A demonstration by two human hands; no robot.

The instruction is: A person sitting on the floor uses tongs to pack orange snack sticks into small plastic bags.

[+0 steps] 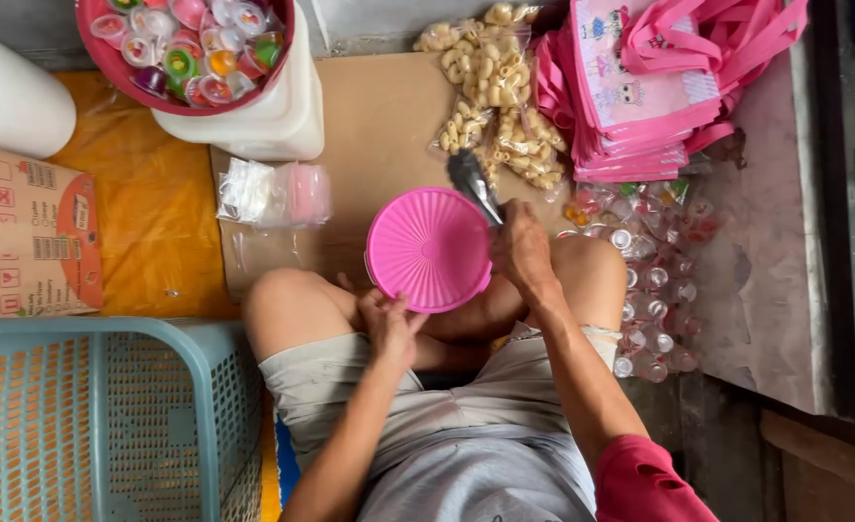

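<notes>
The left hand (389, 324) pinches the lower rim of a round pink ribbed bowl (428, 248), grip clamped on its edge. The right hand (522, 249) is closed around a dark scoop (472, 184) just right of the bowl. The bowl rests between the person's knees, above the lap. Bagged puffed snacks (493, 97) lie beyond it, stacked pink bags (640, 87) further right.

**Packages around the seated person**

At far left we see a brown cardboard box (36, 232) with red printed labels. Clear bags of pale snacks (490, 92) lie at top centre, beside stacked pink printed bags (640, 87). Small clear packets (273, 193) rest between.
</notes>
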